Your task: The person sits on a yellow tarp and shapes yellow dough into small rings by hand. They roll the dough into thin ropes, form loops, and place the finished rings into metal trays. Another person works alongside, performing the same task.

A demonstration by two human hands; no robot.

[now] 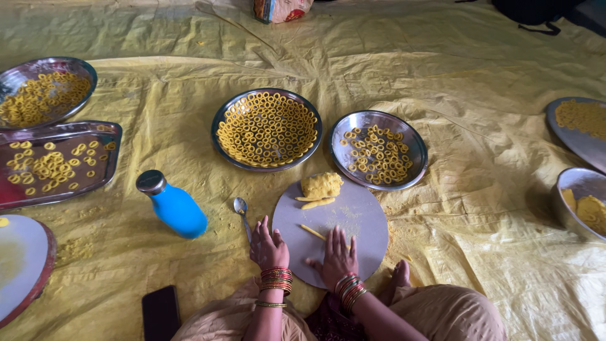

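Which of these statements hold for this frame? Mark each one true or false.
1. The right hand rests flat on the round grey board. True.
2. The lump of yellow dough sits on the board's far edge. True.
3. The blue bottle stands on the board. False: it stands on the yellow sheet, left of the board.
4. The plate behind the board is packed with dough rings. True.
5. The left hand holds the spoon. False: the spoon lies on the sheet beside that hand, and the hand holds nothing.
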